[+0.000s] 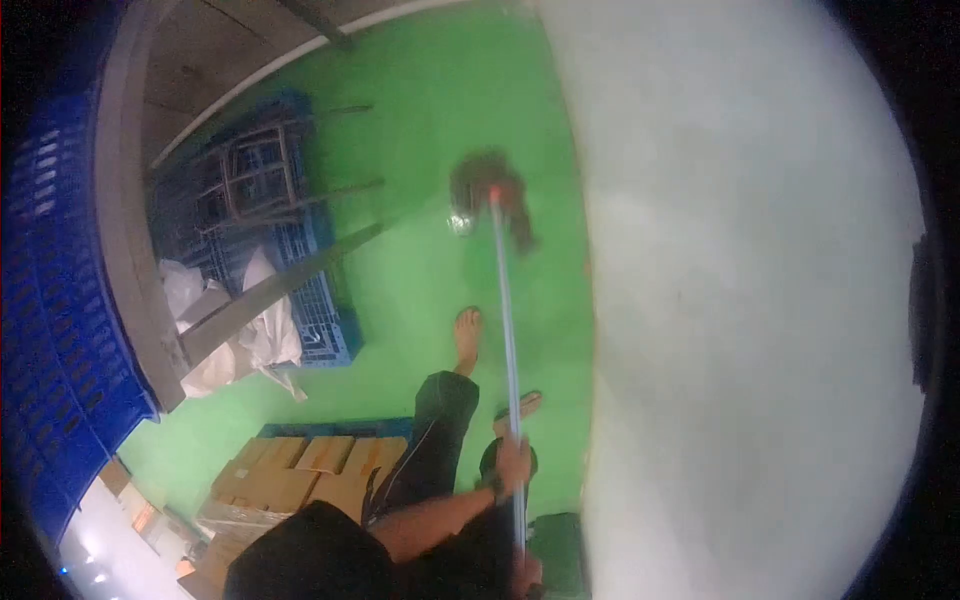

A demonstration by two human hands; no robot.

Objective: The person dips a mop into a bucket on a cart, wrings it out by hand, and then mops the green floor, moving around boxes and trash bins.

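Observation:
A mop with a pale blue handle [506, 320] runs up from my body toward the wall side. Its dark, blurred mop head [480, 180] lies on the green floor, with a red joint where the handle meets it. My left hand [514, 464], with a dark band on the wrist, is closed around the handle. Lower down, near the bottom edge, my right hand [527, 572] grips the handle's near end and is partly hidden. My bare feet [466, 335] stand on the floor behind the mop head.
A white wall [740, 300] borders the right side. To the left are a blue pallet [325, 320], white sacks [270, 315], a metal frame [260, 300] and blue crates [60, 300]. Stacked cardboard boxes [290, 470] stand at lower left. A dark green object [556, 550] sits near the wall.

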